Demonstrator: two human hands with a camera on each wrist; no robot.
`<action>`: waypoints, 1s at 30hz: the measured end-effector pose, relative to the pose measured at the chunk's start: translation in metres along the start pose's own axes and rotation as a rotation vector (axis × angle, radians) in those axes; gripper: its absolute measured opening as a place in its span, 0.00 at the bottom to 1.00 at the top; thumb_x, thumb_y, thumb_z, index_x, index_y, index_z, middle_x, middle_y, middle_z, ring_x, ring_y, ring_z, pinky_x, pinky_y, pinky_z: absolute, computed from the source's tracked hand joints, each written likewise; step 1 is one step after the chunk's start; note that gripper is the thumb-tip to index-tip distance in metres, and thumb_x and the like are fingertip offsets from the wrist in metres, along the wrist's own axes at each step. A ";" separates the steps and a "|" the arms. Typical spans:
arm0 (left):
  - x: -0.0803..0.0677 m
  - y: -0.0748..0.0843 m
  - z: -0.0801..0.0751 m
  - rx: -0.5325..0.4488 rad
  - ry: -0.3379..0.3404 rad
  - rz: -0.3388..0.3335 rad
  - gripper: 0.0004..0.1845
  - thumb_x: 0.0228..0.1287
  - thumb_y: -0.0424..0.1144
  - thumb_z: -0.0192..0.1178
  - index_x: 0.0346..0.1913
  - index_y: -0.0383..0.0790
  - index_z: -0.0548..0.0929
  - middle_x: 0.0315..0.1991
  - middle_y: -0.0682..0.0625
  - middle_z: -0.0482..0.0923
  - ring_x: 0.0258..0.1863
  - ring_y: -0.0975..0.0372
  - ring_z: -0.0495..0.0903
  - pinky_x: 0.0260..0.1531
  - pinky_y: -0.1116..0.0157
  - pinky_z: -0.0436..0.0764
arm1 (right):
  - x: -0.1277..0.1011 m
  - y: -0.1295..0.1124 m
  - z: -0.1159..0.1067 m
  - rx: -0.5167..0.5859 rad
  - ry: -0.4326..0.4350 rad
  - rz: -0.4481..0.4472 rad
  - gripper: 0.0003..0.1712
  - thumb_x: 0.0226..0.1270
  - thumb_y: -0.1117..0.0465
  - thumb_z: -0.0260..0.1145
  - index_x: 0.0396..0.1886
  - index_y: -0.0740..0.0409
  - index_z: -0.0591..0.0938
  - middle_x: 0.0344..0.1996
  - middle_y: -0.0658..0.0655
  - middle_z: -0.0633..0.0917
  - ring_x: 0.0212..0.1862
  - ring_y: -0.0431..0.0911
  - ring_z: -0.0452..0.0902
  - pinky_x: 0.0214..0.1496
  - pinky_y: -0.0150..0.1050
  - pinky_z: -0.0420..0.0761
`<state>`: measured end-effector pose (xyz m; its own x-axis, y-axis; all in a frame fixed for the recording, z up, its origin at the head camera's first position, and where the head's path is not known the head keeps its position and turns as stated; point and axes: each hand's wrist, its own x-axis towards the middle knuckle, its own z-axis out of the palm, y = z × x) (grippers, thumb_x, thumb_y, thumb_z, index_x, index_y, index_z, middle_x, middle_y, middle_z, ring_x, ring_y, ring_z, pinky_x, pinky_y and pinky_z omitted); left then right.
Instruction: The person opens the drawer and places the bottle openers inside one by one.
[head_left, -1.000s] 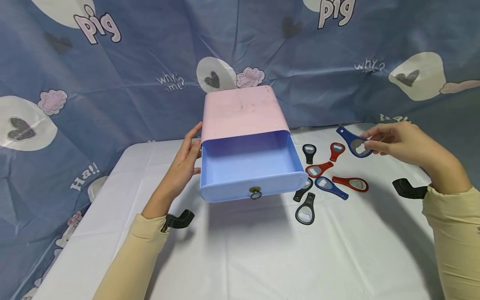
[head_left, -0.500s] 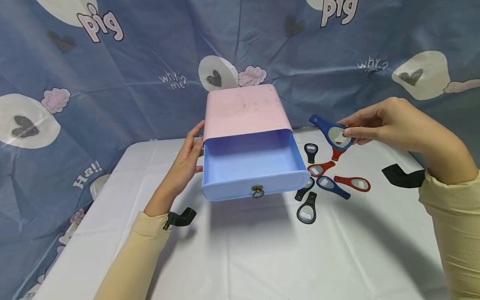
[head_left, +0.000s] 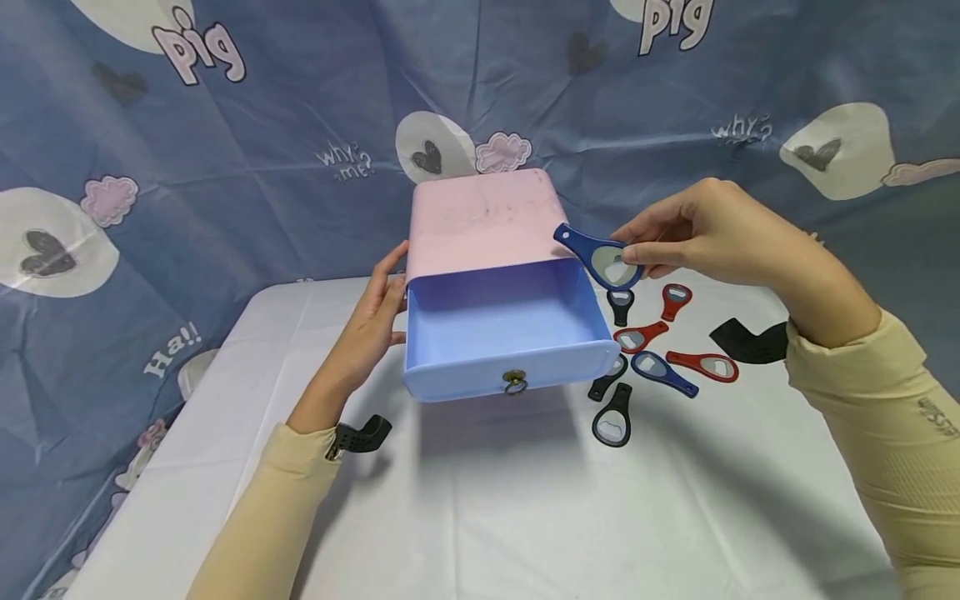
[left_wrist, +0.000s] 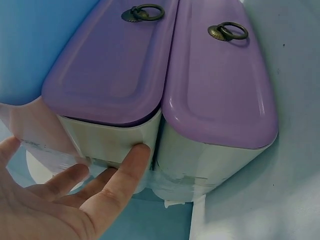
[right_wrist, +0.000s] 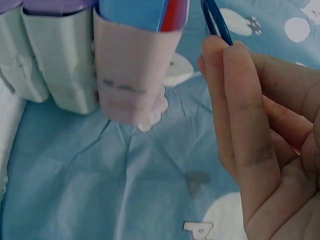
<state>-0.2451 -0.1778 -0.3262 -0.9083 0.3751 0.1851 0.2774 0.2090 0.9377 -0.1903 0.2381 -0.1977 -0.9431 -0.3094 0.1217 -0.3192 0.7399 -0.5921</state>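
Observation:
My right hand [head_left: 705, 237] pinches a blue bottle opener [head_left: 596, 254] between thumb and fingers, its handle tip overlapping the front right corner of the pink casing [head_left: 483, 217]. In the right wrist view, the opener [right_wrist: 218, 22] shows edge-on above the fingertips. Below the pink casing, a light blue drawer [head_left: 510, 371] with a ring pull stands pulled out, its visible interior bare. My left hand [head_left: 360, 325] rests along the cabinet's left side. Seen from the left wrist, that hand [left_wrist: 75, 205] has spread fingers, one against a pale green casing [left_wrist: 107, 142].
Several bottle openers lie right of the cabinet, including a red one [head_left: 702, 367], a blue one [head_left: 663, 373] and a black one [head_left: 612, 417]. Two purple drawer fronts [left_wrist: 107, 70] with ring pulls sit under the blue drawer. A blue printed cloth [head_left: 300, 100] hangs behind the white table [head_left: 525, 517].
My right hand has carried the blue bottle opener leftward and up, from over the table's right side to the drawer's right edge. The left hand and the cabinet stay in place.

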 end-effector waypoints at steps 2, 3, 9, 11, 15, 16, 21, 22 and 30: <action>0.001 0.001 0.001 0.004 0.000 0.000 0.29 0.89 0.60 0.37 0.85 0.77 0.49 0.86 0.46 0.54 0.78 0.41 0.68 0.59 0.28 0.80 | 0.001 -0.004 0.002 -0.005 -0.009 -0.010 0.13 0.74 0.59 0.75 0.55 0.55 0.92 0.41 0.55 0.95 0.35 0.41 0.92 0.41 0.28 0.88; 0.001 0.001 0.001 0.004 -0.001 0.000 0.29 0.88 0.60 0.38 0.85 0.77 0.49 0.86 0.46 0.54 0.78 0.41 0.68 0.59 0.28 0.80 | 0.001 -0.006 0.003 -0.006 -0.015 -0.016 0.13 0.74 0.59 0.75 0.55 0.55 0.92 0.41 0.55 0.95 0.35 0.41 0.92 0.41 0.28 0.88; 0.001 0.000 0.000 -0.009 -0.005 0.004 0.30 0.89 0.58 0.37 0.86 0.75 0.48 0.85 0.45 0.56 0.79 0.40 0.67 0.59 0.28 0.80 | 0.006 -0.020 0.011 -0.016 -0.049 -0.062 0.12 0.74 0.59 0.75 0.54 0.54 0.93 0.39 0.53 0.95 0.35 0.41 0.92 0.38 0.31 0.88; 0.001 0.000 0.000 -0.016 -0.004 0.003 0.30 0.89 0.58 0.37 0.86 0.75 0.48 0.85 0.45 0.57 0.79 0.40 0.67 0.59 0.28 0.80 | 0.009 -0.026 0.013 -0.024 -0.065 -0.069 0.13 0.74 0.59 0.76 0.54 0.54 0.93 0.38 0.52 0.95 0.35 0.41 0.92 0.36 0.31 0.87; 0.001 -0.001 -0.001 -0.026 -0.006 -0.002 0.29 0.89 0.57 0.37 0.86 0.76 0.48 0.86 0.46 0.57 0.80 0.41 0.66 0.60 0.29 0.80 | 0.017 -0.043 0.018 -0.035 -0.116 -0.085 0.13 0.74 0.60 0.75 0.54 0.56 0.92 0.37 0.54 0.94 0.35 0.43 0.91 0.37 0.32 0.89; 0.001 -0.001 -0.001 -0.026 -0.006 -0.002 0.29 0.89 0.57 0.37 0.86 0.76 0.48 0.86 0.46 0.57 0.81 0.41 0.66 0.60 0.29 0.80 | 0.019 -0.048 0.019 -0.039 -0.129 -0.093 0.13 0.74 0.61 0.75 0.54 0.57 0.92 0.37 0.55 0.94 0.35 0.44 0.92 0.38 0.32 0.90; 0.001 -0.002 -0.002 -0.023 0.001 0.000 0.29 0.89 0.59 0.38 0.86 0.77 0.48 0.85 0.46 0.57 0.80 0.41 0.67 0.60 0.30 0.81 | 0.031 -0.068 0.024 -0.060 -0.202 -0.129 0.12 0.72 0.63 0.76 0.52 0.59 0.93 0.36 0.56 0.93 0.36 0.47 0.93 0.40 0.33 0.91; 0.000 -0.002 -0.002 -0.024 0.003 0.000 0.29 0.89 0.59 0.38 0.86 0.77 0.49 0.85 0.46 0.57 0.80 0.41 0.67 0.60 0.30 0.81 | 0.033 -0.071 0.025 -0.068 -0.216 -0.137 0.11 0.72 0.63 0.76 0.52 0.59 0.93 0.35 0.56 0.93 0.36 0.48 0.93 0.40 0.33 0.91; 0.000 -0.001 -0.002 -0.022 0.003 -0.006 0.29 0.88 0.60 0.39 0.85 0.78 0.49 0.85 0.46 0.57 0.78 0.42 0.69 0.59 0.30 0.82 | 0.049 -0.090 0.031 -0.100 -0.315 -0.147 0.12 0.72 0.62 0.76 0.53 0.59 0.93 0.36 0.56 0.93 0.36 0.46 0.93 0.43 0.35 0.92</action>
<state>-0.2459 -0.1797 -0.3267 -0.9110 0.3710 0.1800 0.2647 0.1915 0.9451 -0.2046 0.1379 -0.1629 -0.8163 -0.5744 -0.0613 -0.4713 0.7237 -0.5040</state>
